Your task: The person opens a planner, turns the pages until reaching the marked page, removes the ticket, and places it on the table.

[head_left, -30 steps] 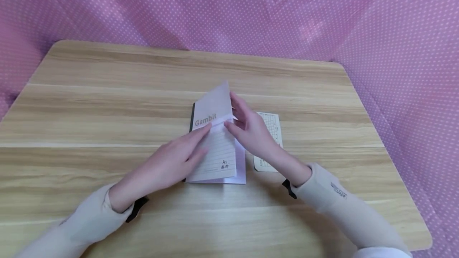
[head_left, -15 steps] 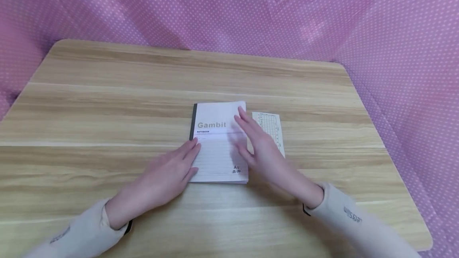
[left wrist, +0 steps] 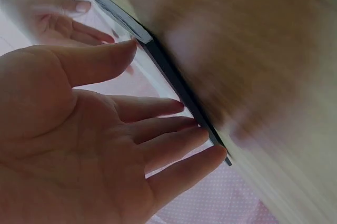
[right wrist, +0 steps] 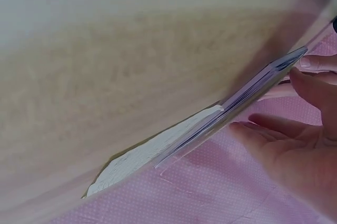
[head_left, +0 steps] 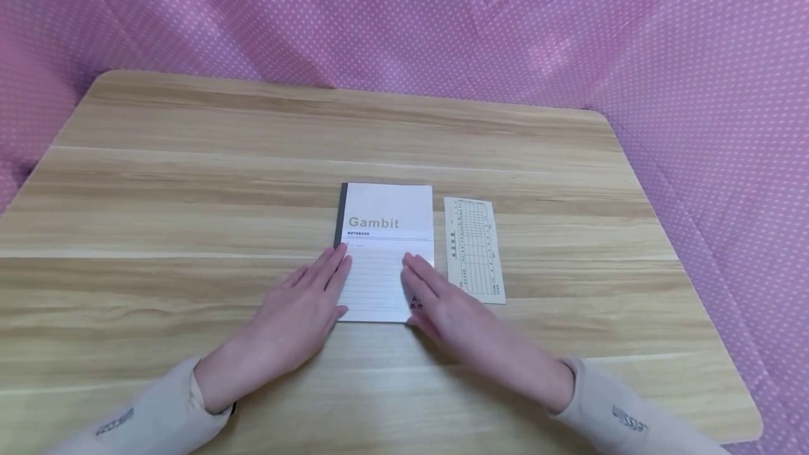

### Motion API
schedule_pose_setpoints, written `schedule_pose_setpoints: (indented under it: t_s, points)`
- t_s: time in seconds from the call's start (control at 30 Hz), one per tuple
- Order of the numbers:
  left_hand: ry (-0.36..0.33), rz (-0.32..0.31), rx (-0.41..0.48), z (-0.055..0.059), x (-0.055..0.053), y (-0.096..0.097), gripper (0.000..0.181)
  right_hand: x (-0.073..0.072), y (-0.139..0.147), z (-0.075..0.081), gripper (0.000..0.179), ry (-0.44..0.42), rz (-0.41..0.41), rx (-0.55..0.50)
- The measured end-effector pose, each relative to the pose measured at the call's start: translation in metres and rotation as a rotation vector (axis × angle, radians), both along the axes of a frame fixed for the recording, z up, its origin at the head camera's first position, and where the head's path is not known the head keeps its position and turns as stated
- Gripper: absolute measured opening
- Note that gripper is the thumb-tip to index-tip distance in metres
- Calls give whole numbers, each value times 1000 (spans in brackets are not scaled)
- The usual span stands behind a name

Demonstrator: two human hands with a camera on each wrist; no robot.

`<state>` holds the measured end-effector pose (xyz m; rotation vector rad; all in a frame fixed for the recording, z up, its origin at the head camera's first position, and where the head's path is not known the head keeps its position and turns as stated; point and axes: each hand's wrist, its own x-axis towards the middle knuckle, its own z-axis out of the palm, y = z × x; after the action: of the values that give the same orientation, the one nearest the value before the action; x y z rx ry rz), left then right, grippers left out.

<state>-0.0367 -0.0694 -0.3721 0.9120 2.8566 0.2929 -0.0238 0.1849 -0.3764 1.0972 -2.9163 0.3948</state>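
A closed white notebook [head_left: 385, 206] marked "Gambit" lies flat on the wooden table, its dark spine on the left. My left hand [head_left: 293, 318] rests with straight fingers along the spine and lower left of the cover. In the left wrist view, the fingertips of the left hand [left wrist: 121, 134] touch the black spine [left wrist: 174, 81]. My right hand [head_left: 461, 318] lies with extended fingers over the lower right corner of the cover, partly hiding the print there. From the right wrist view, the page edges of the notebook [right wrist: 237, 105] show beside the right hand [right wrist: 295, 145].
A pale printed form slip [head_left: 477, 251] lies just right of the notebook, its lower left part behind the right hand. The wooden table [head_left: 189, 181] has rounded corners. Pink dotted cloth [head_left: 404, 20] hangs behind and at the sides.
The raised cover has come down and the notebook now lies closed. My right hand has let go of the cover and moved down to its lower right; the left hand has shifted slightly left and down.
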Motion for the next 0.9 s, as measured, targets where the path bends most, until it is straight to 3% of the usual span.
schedule_pose_setpoints:
  t_s: [0.37,0.9]
  points:
    - [2,-1,-31,-2,1,1,64,6,3,-7,57,35,8,74]
    - [11,2,-22,-1,1,3,64,6,3,-11,55,20,12,60]
